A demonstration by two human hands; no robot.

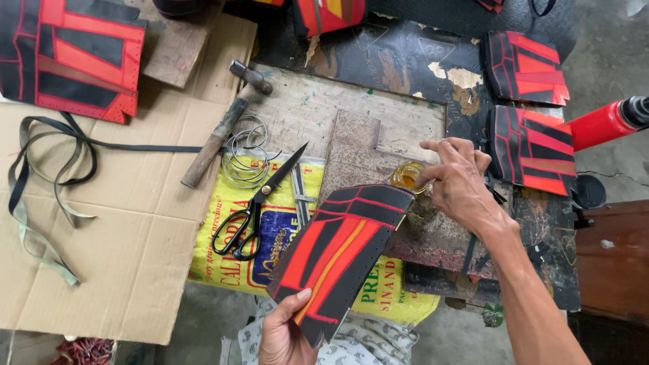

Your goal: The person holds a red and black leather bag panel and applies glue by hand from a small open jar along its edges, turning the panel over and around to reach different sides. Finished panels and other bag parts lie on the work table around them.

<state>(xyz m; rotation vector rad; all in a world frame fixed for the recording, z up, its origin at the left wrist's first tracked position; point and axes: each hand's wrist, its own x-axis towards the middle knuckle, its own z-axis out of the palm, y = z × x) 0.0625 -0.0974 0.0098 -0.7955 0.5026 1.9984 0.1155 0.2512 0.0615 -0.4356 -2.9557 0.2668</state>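
My left hand (pixel 284 332) grips the near corner of a flat red, black and orange stitched panel (pixel 336 251) and holds it tilted over the worktable. My right hand (pixel 454 177) reaches to a small glass jar of amber liquid (pixel 407 177) on a rusty metal plate (pixel 365 152); its fingers rest on the jar's rim. Whether the fingers hold something small I cannot tell.
Black-handled scissors (pixel 255 209), a coil of wire (pixel 245 159) and a wooden-handled hammer (pixel 223 128) lie left of the plate. More red and black panels (pixel 531 145) sit at right and at far left (pixel 71 57). Cardboard (pixel 128 223), straps (pixel 40 176) and a red cylinder (pixel 602 123) surround them.
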